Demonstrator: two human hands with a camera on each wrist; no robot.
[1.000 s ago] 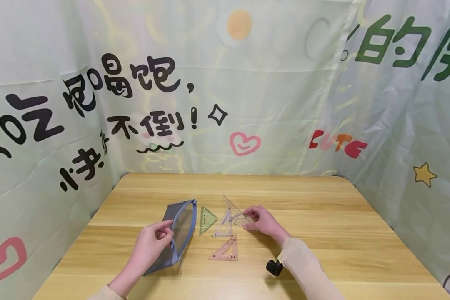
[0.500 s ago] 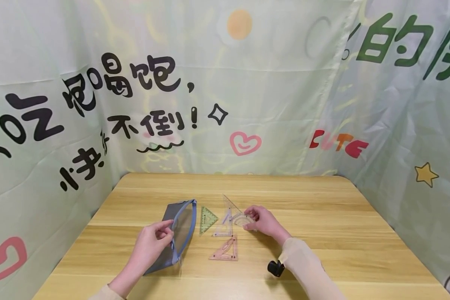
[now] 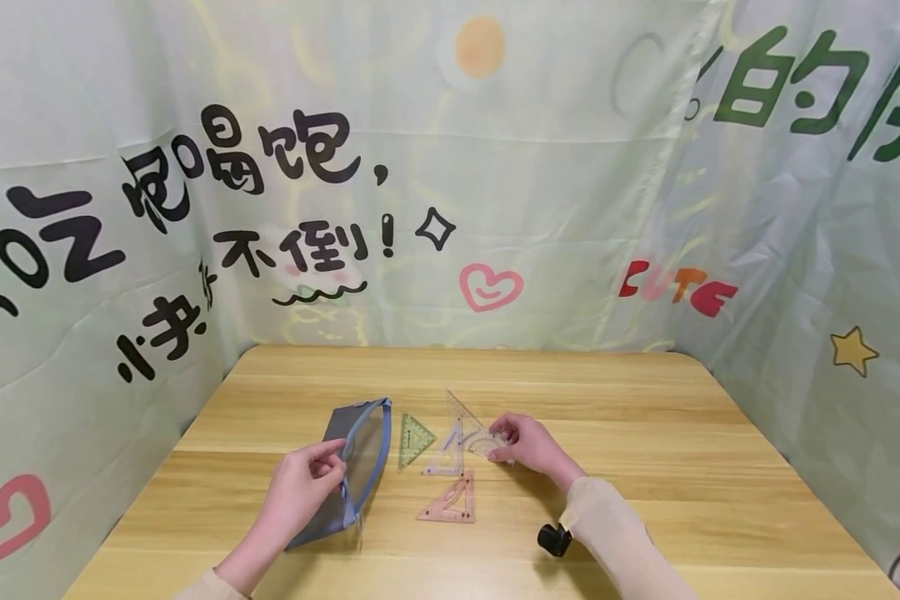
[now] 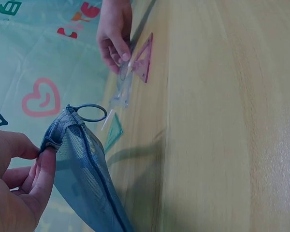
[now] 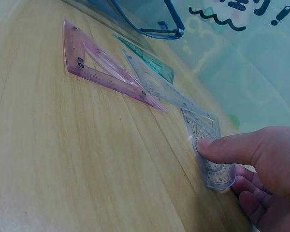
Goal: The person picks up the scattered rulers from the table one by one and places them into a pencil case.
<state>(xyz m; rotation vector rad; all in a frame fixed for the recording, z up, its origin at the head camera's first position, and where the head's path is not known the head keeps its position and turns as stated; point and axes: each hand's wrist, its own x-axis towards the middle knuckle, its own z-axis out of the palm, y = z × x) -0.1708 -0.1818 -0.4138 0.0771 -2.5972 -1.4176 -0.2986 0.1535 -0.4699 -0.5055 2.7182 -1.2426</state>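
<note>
My left hand (image 3: pixel 303 483) pinches the rim of a blue-grey mesh zip pouch (image 4: pixel 87 169), whose mouth gapes toward the right in the head view. The fingers of my right hand (image 3: pixel 527 443) grip a clear protractor (image 5: pixel 217 171), thumb on its face and the other fingers behind it. Left of it and partly overlapping lies a clear set square (image 5: pixel 159 87). A green set square (image 3: pixel 416 442) lies between that one and the pouch. Nearer the front is a pink set square (image 3: pixel 450 502), its tip close to the clear one.
The wooden table (image 3: pixel 645 417) is bounded by printed fabric sheets (image 3: pixel 570 208) at the back and sides. A small black device (image 3: pixel 553 540) hangs at the right sleeve (image 3: pixel 607 525). A ring-shaped pull (image 4: pixel 93 112) sticks out from the pouch's end.
Very little differs: my right hand, with the protractor, has shifted slightly to the right. My left hand keeps its hold on the pouch, and the set squares stay where they were.
</note>
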